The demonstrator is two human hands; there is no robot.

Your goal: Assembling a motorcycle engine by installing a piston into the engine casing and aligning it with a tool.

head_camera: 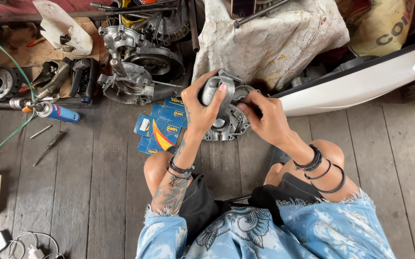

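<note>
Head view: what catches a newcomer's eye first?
The grey engine cover at centre, held above the plank floor by the left hand and right hand. Just left of it lie blue boxes; more engine parts crowd the top left, near a blue torch can.

Both hands, left (202,108) and right (265,117), raised, fingers curled.

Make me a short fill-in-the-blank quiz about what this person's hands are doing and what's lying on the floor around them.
1. Both hands grip a grey metal engine ____ held above the floor.
2. The left hand wraps the top of it, while the right hand holds its ____ side.
3. The small boxes lying under the left hand are mostly ____ in colour.
4. The floor is made of ____ planks.

Missing words: cover; right; blue; wooden
</note>
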